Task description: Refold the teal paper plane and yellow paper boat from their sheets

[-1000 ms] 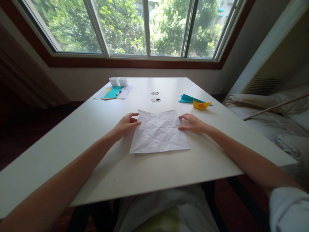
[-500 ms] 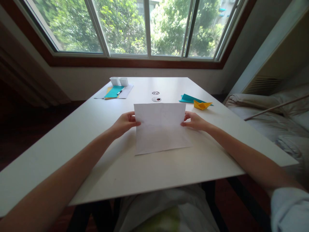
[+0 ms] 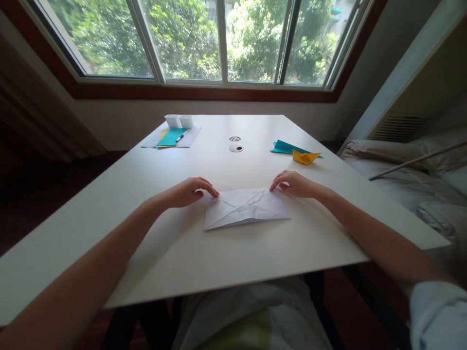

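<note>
In front of me on the white table lies a folded sheet of white paper [image 3: 246, 211], flat, with diagonal creases crossing on its upper face. Its near edge gapes slightly between the layers. My left hand [image 3: 191, 191] reaches in from the left, fingertips resting at the paper's far left corner and thumb apart from them. At the far right corner, the bent fingers of my right hand [image 3: 292, 183] touch the paper from above, with a gap between thumb and fingers. Neither hand grips the sheet.
Beyond my right hand sit a yellow paper boat [image 3: 305, 157] and a teal folded paper plane [image 3: 288, 147]. Coloured sheets [image 3: 171, 137], a pen [image 3: 181, 136] and two white containers [image 3: 178, 121] are at the far left. Two round table inserts [image 3: 236, 148] lie mid-table.
The raised far part of the white sheet has come down flat, showing its creased face. My hands have let go of its side edges and now touch its far corners.
</note>
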Available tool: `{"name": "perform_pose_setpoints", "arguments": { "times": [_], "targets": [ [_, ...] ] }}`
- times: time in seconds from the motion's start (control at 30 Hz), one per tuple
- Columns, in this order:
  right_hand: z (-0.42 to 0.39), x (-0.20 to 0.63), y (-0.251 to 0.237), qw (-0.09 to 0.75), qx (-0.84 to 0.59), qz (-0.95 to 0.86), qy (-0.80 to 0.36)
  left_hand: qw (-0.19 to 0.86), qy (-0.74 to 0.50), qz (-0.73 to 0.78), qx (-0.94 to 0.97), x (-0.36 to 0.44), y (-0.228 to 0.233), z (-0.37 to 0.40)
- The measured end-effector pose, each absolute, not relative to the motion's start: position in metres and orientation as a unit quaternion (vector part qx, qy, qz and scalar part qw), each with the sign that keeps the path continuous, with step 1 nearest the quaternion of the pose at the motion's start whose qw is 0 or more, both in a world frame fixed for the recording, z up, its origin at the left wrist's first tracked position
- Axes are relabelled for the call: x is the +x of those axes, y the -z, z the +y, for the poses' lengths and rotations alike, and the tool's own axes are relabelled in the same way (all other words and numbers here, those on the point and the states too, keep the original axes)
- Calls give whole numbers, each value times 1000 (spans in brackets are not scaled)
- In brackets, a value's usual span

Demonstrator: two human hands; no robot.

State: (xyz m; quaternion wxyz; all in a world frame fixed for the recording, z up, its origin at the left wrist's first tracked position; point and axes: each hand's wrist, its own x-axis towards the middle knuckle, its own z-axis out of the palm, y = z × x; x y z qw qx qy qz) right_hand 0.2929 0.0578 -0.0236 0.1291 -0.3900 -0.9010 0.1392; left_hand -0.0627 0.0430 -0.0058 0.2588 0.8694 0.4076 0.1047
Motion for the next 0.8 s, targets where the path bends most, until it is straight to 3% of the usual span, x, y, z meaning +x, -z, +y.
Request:
{"name": "perform_pose_setpoints", "arguments": {
  "times": [0.17, 0.33, 0.8],
  "targets": [
    [43, 276, 21, 136, -381, -913, -55, 128, -128, 386, 905, -39, 11, 28],
    [21, 253, 23, 147, -328, -931, -62, 80, -108, 347, 928, -12, 21, 10],
    [9, 237, 33, 99, -335, -933, -84, 58, -79, 430, 898, 10, 27, -5]
  ]
}}
